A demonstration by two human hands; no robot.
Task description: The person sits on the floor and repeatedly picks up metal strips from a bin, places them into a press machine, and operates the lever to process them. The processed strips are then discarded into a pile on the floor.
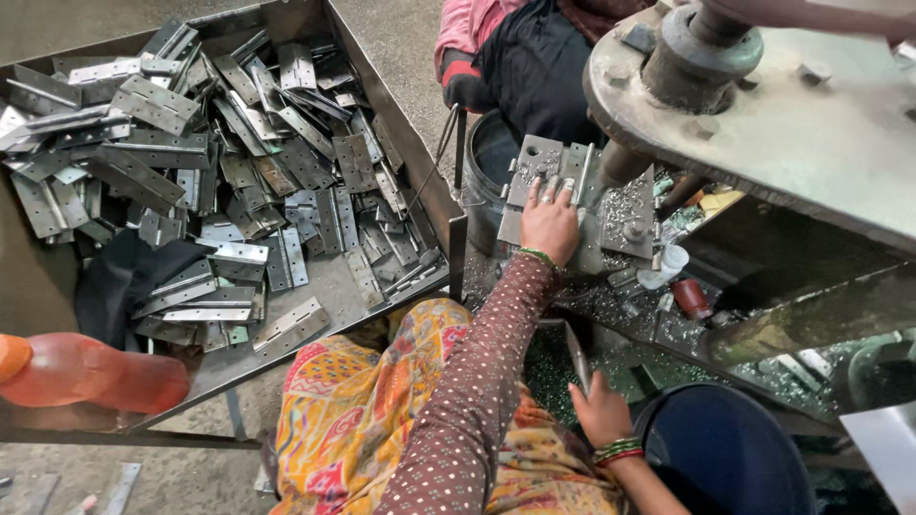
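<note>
My left hand [551, 224] lies flat, fingers spread, pressing down a grey metal hinge [534, 162] on the bed of a drilling machine [792, 124], just left of the machine's spindle [620, 162]. The hinge has small holes, and metal chips are scattered on it. My right hand [601, 410] is lower down, closed around the end of a thin metal lever [575, 355] that rises toward the machine. Both wrists carry bangles. A dotted brown sleeve covers my left arm.
A large metal tray [405, 143] on the left holds several loose grey hinges [239, 162]. An orange plastic bottle [86, 372] lies at its near corner. A dark blue bucket [725, 458] stands at lower right. Another person's gloved hand [466, 84] is at the top.
</note>
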